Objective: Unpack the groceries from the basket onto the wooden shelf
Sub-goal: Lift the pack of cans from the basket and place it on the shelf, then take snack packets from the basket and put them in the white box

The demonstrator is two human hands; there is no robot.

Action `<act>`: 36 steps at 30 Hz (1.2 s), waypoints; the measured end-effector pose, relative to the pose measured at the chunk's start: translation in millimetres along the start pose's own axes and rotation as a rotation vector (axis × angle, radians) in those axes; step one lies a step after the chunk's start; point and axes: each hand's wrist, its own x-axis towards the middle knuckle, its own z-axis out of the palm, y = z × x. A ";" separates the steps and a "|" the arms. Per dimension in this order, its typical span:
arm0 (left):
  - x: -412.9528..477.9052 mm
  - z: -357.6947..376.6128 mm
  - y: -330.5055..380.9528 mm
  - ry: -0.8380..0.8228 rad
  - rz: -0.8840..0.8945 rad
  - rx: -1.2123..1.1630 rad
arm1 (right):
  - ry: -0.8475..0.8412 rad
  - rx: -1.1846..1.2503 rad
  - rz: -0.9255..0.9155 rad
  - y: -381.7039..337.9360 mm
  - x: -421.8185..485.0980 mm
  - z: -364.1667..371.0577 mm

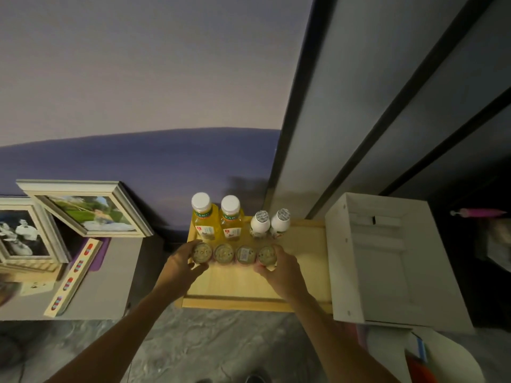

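On the wooden shelf (237, 283) stand two yellow juice bottles (204, 217) (231, 218) with white caps at the back, and two small white bottles (260, 223) (279, 222) to their right. In front of them lies a row of several small round cups seen from the top. My left hand (184, 265) curls round the leftmost cup (201, 252). My right hand (279, 268) curls round the rightmost cup (266, 255). The two middle cups (224, 253) (245, 255) sit between them. The basket is not in view.
A white open box (387, 261) stands right of the shelf, against a dark cabinet. Left of the shelf, a grey surface holds framed pictures (91, 211) and a long wooden strip (74, 275). The grey mottled floor (210, 341) lies below.
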 end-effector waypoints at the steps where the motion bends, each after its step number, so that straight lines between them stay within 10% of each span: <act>1: -0.7 -1.3 0.6 -0.013 0.001 0.014 | -0.018 -0.021 0.003 -1.9 -1.2 -2.4; 23: -99.9 -302.0 227.3 0.211 0.543 0.517 | 0.263 -0.327 -0.210 -240.4 -161.0 -262.2; 36: -226.1 -406.8 229.2 0.394 0.576 0.541 | 0.327 -0.457 -0.445 -348.9 -262.7 -286.1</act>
